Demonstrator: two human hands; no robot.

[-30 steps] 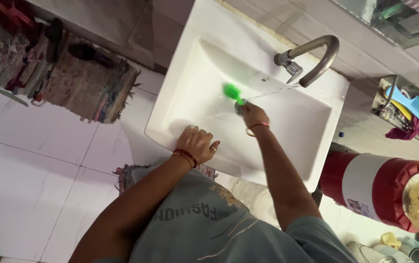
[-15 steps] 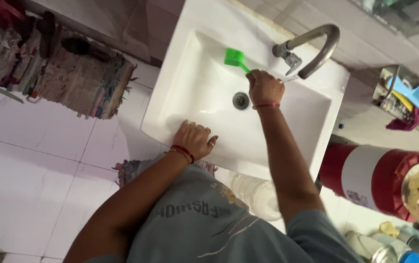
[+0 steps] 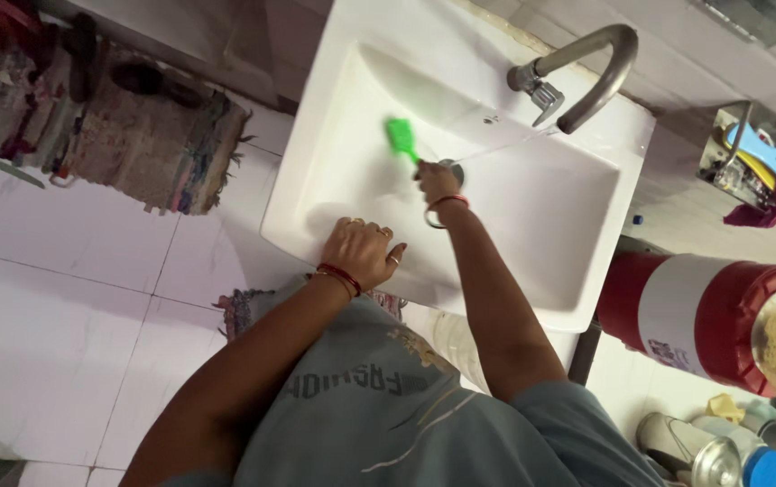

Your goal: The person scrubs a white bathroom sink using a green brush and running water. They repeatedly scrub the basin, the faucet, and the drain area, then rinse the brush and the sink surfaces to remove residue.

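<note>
Scrubbing is what the head camera shows: the right hand [image 3: 436, 183] is clenched around the handle of a green brush [image 3: 400, 138], whose head presses against the inner wall of the white sink [image 3: 532, 225], on the side of the basin away from the tap [image 3: 586, 77]. The drain [image 3: 453, 166] sits just beside the knuckles, partly hidden by them. A thin stream of water runs from the tap's spout down toward the drain. The left hand [image 3: 363, 250] lies flat and released on the sink's near rim, fingers spread, bracing the body; it grasps nothing.

Half a second earlier the brush head was up near the back wall of the sink, close to the base of the tap, and the drain was fully in view below the right hand. Now the brush has swept down and away from the tap, across the basin floor, and the hand covers part of the drain. The left hand has kept its place on the rim. I judge this to be one stroke in a back-and-forth scrub of the basin, with the far-from-tap side now getting its pass.

Beyond the sink's tap end stands a red and white drum [image 3: 704, 320]; on the opposite side a woven mat [image 3: 135, 135] lies on the tiled floor.
</note>
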